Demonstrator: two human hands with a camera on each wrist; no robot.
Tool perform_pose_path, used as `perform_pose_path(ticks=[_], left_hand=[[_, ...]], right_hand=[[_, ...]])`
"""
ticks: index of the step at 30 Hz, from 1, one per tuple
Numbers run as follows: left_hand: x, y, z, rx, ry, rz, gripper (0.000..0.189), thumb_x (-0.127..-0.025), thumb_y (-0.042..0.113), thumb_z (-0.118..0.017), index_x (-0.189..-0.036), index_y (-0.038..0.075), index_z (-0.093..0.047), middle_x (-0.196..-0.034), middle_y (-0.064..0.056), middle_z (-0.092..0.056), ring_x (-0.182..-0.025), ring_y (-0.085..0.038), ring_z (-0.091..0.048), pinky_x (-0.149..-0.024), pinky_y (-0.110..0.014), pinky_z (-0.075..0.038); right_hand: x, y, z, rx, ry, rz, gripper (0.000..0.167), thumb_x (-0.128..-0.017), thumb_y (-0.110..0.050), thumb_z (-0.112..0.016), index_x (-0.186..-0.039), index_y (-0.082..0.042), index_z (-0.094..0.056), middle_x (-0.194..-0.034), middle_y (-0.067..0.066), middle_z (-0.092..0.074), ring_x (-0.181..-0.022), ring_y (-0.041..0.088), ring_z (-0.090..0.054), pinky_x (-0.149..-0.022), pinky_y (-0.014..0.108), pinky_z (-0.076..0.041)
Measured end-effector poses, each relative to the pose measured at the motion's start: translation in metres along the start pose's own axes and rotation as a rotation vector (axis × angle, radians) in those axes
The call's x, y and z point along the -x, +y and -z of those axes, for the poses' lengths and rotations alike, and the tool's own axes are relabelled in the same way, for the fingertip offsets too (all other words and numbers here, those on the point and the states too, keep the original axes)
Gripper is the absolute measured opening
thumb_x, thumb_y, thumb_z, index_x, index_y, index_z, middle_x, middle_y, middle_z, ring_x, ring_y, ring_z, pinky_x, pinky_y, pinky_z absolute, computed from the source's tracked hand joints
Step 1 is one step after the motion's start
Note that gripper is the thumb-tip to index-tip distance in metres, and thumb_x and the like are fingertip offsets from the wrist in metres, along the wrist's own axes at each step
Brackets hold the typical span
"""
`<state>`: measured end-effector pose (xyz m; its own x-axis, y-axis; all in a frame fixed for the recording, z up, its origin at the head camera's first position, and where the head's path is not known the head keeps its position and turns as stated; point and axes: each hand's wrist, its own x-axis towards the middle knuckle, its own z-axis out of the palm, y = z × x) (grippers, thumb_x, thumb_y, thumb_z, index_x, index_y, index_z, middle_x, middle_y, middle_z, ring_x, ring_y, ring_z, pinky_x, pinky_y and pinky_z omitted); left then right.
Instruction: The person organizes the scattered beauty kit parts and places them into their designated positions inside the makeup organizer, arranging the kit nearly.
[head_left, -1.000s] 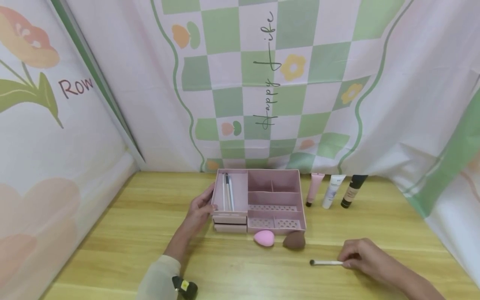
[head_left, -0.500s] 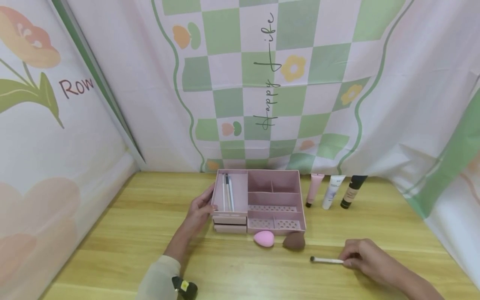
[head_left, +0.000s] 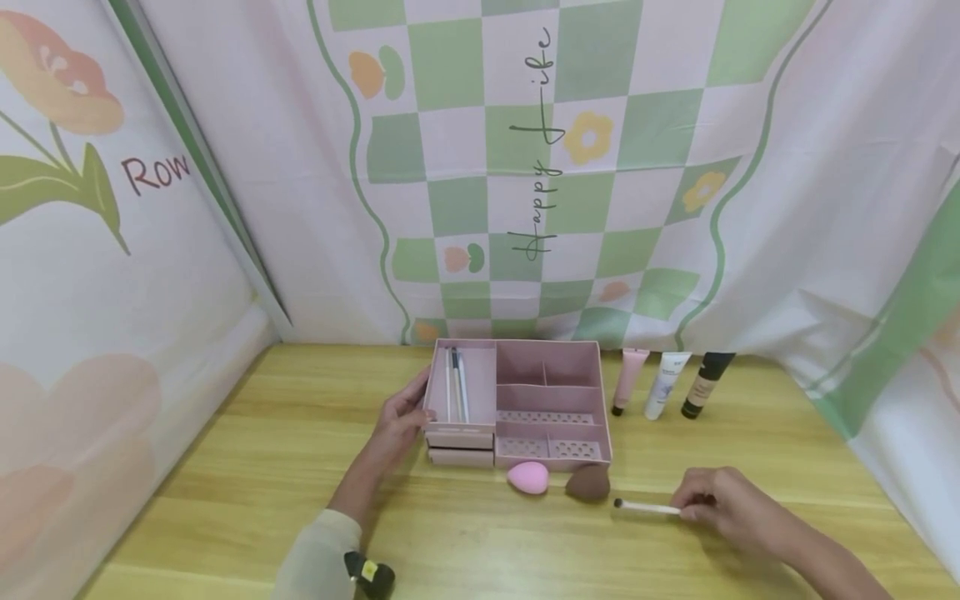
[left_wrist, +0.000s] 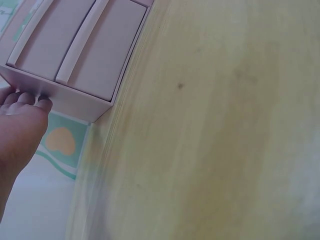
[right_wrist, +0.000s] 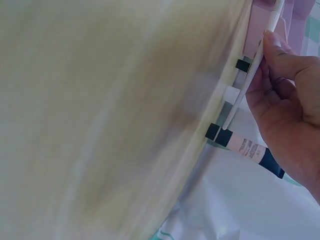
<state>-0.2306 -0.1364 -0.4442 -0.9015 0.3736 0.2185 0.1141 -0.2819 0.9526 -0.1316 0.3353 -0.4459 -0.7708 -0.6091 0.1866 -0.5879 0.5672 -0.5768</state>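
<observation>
A makeup brush point(head_left: 647, 507) with a white handle and small dark bristles is pinched between the thumb and fingers of my right hand point(head_left: 723, 504). Its bristles point left, close to a brown makeup sponge point(head_left: 588, 483). My left hand point(head_left: 401, 417) holds the left side of a pink cosmetics organizer point(head_left: 606, 400), its thumb at the top rim. In the left wrist view, the fingers point(left_wrist: 25, 98) lie against the organizer's side wall, beside two drawers point(left_wrist: 105, 55). Several slim brushes point(head_left: 457, 387) lie in the organizer's top left tray.
A pink teardrop sponge point(head_left: 528, 477) sits before the organizer. To its right stand a pink tube point(head_left: 630, 379), a white tube point(head_left: 665, 385) and a black-and-beige tube point(head_left: 705, 385). A patterned curtain point(head_left: 525, 167) hangs behind the wooden table point(head_left: 300, 417).
My right hand has moved slightly up and left with the makeup brush, bringing its bristles nearer the brown sponge. My left hand stays at the organizer.
</observation>
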Motion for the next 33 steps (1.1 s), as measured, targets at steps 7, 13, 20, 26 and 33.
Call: perform_pose_path(ticks=[7,13,20,26,33], left_hand=[[0.0,0.001,0.0,0.004,0.002,0.0,0.081,-0.086,-0.008,-0.048,-0.158,-0.009,-0.011,-0.171,-0.023,-0.006,-0.16,-0.037,-0.006,-0.125,-0.025,-0.022],[0.0,0.001,0.0,0.0,0.006,0.003,0.081,-0.086,-0.008,-0.049,-0.158,-0.008,-0.012,-0.171,-0.022,-0.007,-0.16,-0.036,-0.006,-0.125,-0.027,-0.021],[0.0,0.001,-0.001,-0.008,0.004,0.009,0.081,-0.087,-0.006,-0.049,-0.159,-0.007,-0.013,-0.171,-0.021,-0.008,-0.16,-0.036,-0.007,-0.127,-0.033,-0.017],[-0.001,0.0,0.0,-0.006,-0.005,-0.002,0.08,-0.087,-0.007,-0.049,-0.158,-0.008,-0.012,-0.171,-0.022,-0.007,-0.16,-0.037,-0.006,-0.124,-0.024,-0.023],[-0.001,0.0,0.001,-0.004,-0.008,-0.011,0.081,-0.087,-0.006,-0.05,-0.158,-0.008,-0.012,-0.171,-0.023,-0.007,-0.16,-0.038,-0.006,-0.123,-0.02,-0.026]], right_hand=[[-0.009,-0.005,0.005,0.014,0.007,-0.001,0.012,-0.082,0.001,-0.075,-0.088,-0.009,-0.075,-0.081,-0.001,-0.073,-0.076,-0.012,-0.056,-0.055,0.017,-0.052],[-0.015,-0.008,0.009,0.011,0.018,-0.002,0.01,-0.083,0.002,-0.073,-0.09,-0.006,-0.074,-0.081,0.001,-0.073,-0.075,-0.009,-0.059,-0.056,0.018,-0.055],[-0.021,-0.014,0.013,-0.002,0.03,-0.025,0.01,-0.085,0.002,-0.072,-0.091,-0.005,-0.074,-0.08,0.002,-0.073,-0.073,-0.005,-0.061,-0.057,0.019,-0.055],[-0.029,-0.022,0.016,0.013,0.029,-0.079,0.008,-0.084,-0.001,-0.073,-0.091,-0.004,-0.074,-0.08,0.003,-0.073,-0.072,-0.004,-0.061,-0.059,0.018,-0.057],[-0.042,-0.033,0.018,0.045,0.029,-0.142,0.008,-0.085,-0.004,-0.073,-0.092,-0.004,-0.075,-0.081,0.003,-0.074,-0.072,-0.003,-0.061,-0.06,0.018,-0.057]])
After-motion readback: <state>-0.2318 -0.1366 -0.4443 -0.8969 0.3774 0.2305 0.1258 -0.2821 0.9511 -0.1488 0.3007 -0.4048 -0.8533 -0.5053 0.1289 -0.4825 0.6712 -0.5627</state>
